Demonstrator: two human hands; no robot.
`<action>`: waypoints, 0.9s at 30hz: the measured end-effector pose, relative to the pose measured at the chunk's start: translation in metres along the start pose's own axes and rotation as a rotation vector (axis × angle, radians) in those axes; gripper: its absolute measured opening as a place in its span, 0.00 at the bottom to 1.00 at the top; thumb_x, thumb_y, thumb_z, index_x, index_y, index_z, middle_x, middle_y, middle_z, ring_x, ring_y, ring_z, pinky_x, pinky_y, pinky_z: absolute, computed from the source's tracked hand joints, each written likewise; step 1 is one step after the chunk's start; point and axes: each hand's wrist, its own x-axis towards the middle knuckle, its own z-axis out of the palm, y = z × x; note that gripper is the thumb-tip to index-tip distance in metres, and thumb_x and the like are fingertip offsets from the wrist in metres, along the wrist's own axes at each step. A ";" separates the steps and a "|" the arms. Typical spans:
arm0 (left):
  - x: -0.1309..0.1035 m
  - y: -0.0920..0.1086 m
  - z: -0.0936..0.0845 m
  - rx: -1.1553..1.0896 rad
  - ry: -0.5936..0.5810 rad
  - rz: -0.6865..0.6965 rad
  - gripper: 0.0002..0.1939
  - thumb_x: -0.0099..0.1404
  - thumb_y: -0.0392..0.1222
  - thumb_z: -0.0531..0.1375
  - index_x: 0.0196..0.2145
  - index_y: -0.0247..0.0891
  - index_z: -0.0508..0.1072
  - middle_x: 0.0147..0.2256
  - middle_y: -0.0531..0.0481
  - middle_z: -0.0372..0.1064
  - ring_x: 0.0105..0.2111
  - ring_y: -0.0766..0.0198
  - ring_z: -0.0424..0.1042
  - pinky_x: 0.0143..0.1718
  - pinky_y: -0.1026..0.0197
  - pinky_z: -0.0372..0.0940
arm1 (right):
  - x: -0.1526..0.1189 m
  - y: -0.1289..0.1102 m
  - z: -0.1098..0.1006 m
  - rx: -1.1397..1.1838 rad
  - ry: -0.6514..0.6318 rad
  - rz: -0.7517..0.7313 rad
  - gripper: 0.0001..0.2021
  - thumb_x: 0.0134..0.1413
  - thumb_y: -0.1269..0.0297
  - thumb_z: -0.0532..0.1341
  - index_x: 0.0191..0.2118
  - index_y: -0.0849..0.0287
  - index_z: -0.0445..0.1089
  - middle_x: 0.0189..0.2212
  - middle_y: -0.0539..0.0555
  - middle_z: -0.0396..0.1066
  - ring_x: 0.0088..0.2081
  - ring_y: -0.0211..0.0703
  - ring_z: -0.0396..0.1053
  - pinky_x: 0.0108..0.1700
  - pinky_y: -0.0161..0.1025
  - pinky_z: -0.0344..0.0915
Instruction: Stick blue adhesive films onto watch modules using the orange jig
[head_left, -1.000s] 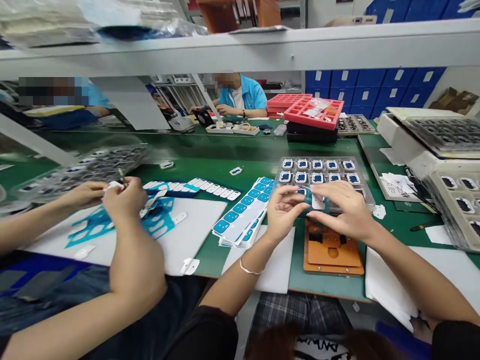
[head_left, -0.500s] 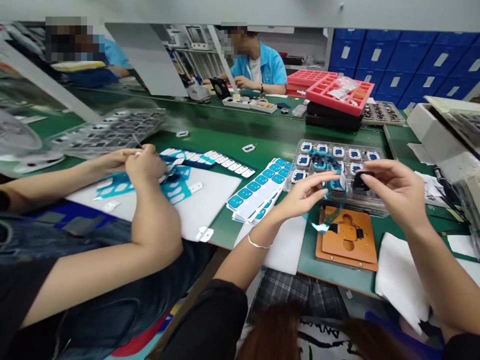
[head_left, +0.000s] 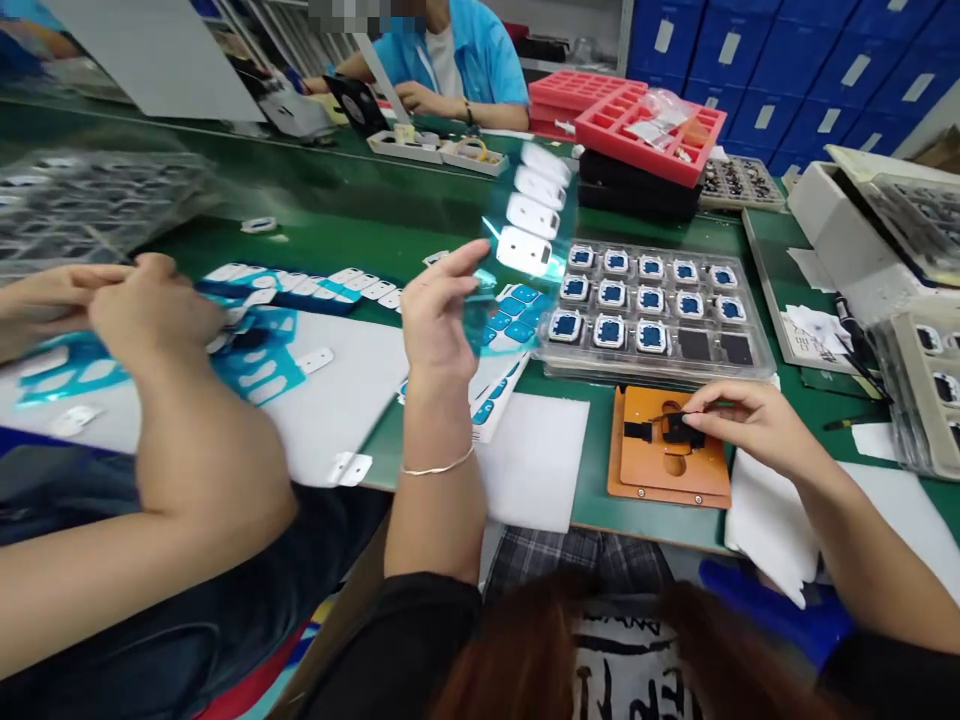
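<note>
My left hand (head_left: 442, 310) is raised, its fingers closed on the edge of a clear blue film sheet (head_left: 528, 216) that carries a row of white stickers. The sheet stands tilted up beside the parts tray. Low on the right, my right hand (head_left: 757, 425) pinches a small black square part (head_left: 679, 428) at the middle of an orange fixture (head_left: 637, 470). Whether the part is fully seated there I cannot tell. Behind the fixture is a clear plastic tray (head_left: 757, 352) with rows of white-framed blue parts and two dark squares in its front row.
A white foam sheet (head_left: 536, 460) lies left of the fixture, a white cloth (head_left: 772, 520) right of it. Printed blue-and-white sticker sheets (head_left: 499, 385) lie under my left hand. A co-worker's hands (head_left: 150, 310) work at the left. Red trays (head_left: 649, 130) stand at the back.
My left hand has swung left and up with the film sheet, away from the parts tray. My right hand has lowered the black part onto the fixture. The view has shifted too.
</note>
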 end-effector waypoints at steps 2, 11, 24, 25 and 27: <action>-0.001 0.003 -0.003 -0.008 -0.048 -0.106 0.14 0.56 0.41 0.59 0.37 0.35 0.81 0.34 0.48 0.78 0.34 0.62 0.75 0.36 0.61 0.73 | 0.000 -0.003 0.001 -0.087 -0.020 -0.018 0.11 0.53 0.54 0.66 0.30 0.56 0.76 0.28 0.54 0.76 0.28 0.41 0.71 0.30 0.39 0.69; 0.010 -0.021 -0.025 0.946 -0.216 -0.255 0.03 0.50 0.38 0.67 0.24 0.40 0.76 0.25 0.48 0.73 0.36 0.46 0.75 0.47 0.43 0.69 | 0.001 0.004 0.004 -0.408 -0.005 -0.246 0.08 0.57 0.61 0.63 0.29 0.54 0.73 0.28 0.52 0.75 0.32 0.44 0.69 0.34 0.41 0.65; 0.012 -0.048 -0.029 1.240 -0.364 -0.252 0.15 0.39 0.45 0.75 0.21 0.41 0.73 0.31 0.40 0.74 0.45 0.31 0.71 0.43 0.36 0.69 | 0.001 0.004 0.006 -0.356 0.070 -0.372 0.04 0.59 0.65 0.61 0.33 0.55 0.71 0.35 0.54 0.71 0.38 0.44 0.70 0.38 0.42 0.68; 0.008 -0.045 -0.025 1.249 -0.344 -0.232 0.14 0.42 0.45 0.74 0.22 0.41 0.73 0.33 0.39 0.74 0.47 0.30 0.70 0.43 0.35 0.68 | 0.004 0.004 0.005 -0.351 0.110 -0.400 0.04 0.60 0.65 0.61 0.33 0.55 0.71 0.34 0.53 0.71 0.37 0.43 0.70 0.37 0.41 0.68; 0.000 -0.037 -0.016 1.246 -0.291 -0.150 0.09 0.50 0.45 0.70 0.25 0.40 0.75 0.36 0.37 0.74 0.48 0.29 0.69 0.44 0.35 0.68 | 0.015 0.005 0.002 -0.430 0.176 -0.470 0.04 0.61 0.65 0.59 0.36 0.54 0.71 0.34 0.53 0.73 0.37 0.44 0.70 0.39 0.43 0.68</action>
